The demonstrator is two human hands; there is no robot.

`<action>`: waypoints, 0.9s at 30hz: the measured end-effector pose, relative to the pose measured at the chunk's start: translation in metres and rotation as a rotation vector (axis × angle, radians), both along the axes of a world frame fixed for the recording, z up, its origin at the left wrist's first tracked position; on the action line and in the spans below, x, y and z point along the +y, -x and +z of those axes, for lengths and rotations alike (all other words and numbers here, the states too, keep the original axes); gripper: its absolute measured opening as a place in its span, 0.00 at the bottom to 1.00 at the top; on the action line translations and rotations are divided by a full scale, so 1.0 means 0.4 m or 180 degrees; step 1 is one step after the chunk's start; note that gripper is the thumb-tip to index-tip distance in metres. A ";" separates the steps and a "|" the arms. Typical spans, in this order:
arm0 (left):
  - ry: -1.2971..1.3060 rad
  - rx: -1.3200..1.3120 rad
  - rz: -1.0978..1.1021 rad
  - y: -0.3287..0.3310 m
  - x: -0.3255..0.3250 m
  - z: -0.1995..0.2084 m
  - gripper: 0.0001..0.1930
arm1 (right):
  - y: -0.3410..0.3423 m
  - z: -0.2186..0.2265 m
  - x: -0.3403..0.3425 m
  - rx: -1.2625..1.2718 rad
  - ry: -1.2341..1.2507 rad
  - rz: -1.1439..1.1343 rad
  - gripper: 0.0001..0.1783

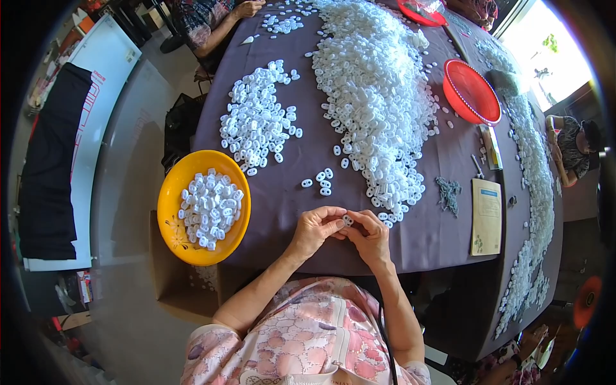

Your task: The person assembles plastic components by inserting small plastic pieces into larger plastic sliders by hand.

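Pinching one white two-holed piece [348,220] between them, the left hand [316,229] and right hand [371,238] partly hide it.

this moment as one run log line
left hand: grip on small white piece | right hand: grip on same piece | yellow bowl: holds white pieces, left | white heap: ahead, on dark cloth

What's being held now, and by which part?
A small white two-holed piece, held around its outer edge between left fingers and right fingers; exact contact points are too small to tell.
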State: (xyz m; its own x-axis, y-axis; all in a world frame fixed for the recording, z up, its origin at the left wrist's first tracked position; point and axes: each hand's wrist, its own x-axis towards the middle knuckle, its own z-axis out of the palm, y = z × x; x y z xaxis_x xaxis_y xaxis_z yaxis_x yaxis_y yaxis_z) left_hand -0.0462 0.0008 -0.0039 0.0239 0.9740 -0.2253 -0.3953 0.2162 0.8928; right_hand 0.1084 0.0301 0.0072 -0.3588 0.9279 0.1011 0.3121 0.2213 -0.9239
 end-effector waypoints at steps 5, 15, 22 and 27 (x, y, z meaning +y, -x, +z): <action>-0.0126 0.0238 0.0064 -0.006 -0.004 -0.004 0.08 | -0.002 0.007 -0.001 0.0036 0.0049 0.0049 0.17; -0.0118 0.0605 -0.0139 0.000 0.000 0.011 0.08 | -0.014 -0.003 -0.002 0.0204 0.0313 0.0030 0.16; -0.0168 0.0448 -0.0247 0.007 -0.006 -0.002 0.10 | -0.018 0.014 -0.004 0.0070 0.0342 0.0157 0.16; -0.0222 0.0504 -0.0345 0.010 -0.007 0.000 0.10 | -0.019 0.005 -0.010 0.0197 0.0435 0.0135 0.18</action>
State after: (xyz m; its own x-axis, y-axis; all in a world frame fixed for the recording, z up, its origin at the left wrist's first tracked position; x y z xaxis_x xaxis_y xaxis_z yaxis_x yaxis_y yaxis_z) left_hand -0.0501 -0.0022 -0.0040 0.0992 0.9810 -0.1667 -0.2266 0.1854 0.9562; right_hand 0.1160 0.0261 0.0090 -0.3950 0.9187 -0.0021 0.2467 0.1038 -0.9635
